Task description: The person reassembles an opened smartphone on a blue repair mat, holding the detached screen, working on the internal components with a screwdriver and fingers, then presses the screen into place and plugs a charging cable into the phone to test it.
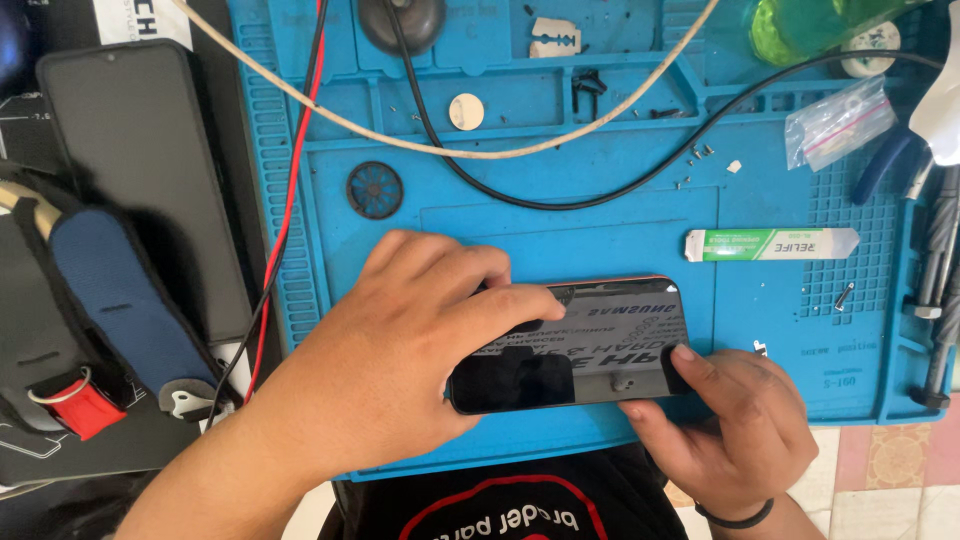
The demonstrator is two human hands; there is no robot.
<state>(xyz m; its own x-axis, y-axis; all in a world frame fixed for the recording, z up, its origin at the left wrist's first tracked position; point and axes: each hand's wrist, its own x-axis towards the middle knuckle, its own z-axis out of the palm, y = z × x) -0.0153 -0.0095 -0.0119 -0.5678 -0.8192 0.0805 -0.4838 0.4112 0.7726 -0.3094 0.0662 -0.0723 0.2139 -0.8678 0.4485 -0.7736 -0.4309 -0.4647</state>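
A black smartphone (590,350) lies screen up, lengthwise, on the blue work mat (560,230). My left hand (400,350) covers its left end, fingers curled over the top edge and index finger stretched along the glass. My right hand (730,420) grips the phone's right end, thumb pressed on the lower right corner of the screen. The dark screen reflects the room above.
A white and green flat pry tool (770,244) lies right of the phone. Black (560,200), beige (450,150) and red (290,200) cables cross the mat. A second dark phone (140,160) rests at left, beside a blue-padded strap (120,300). Small screws (695,165), a plastic bag (838,122), tools at right.
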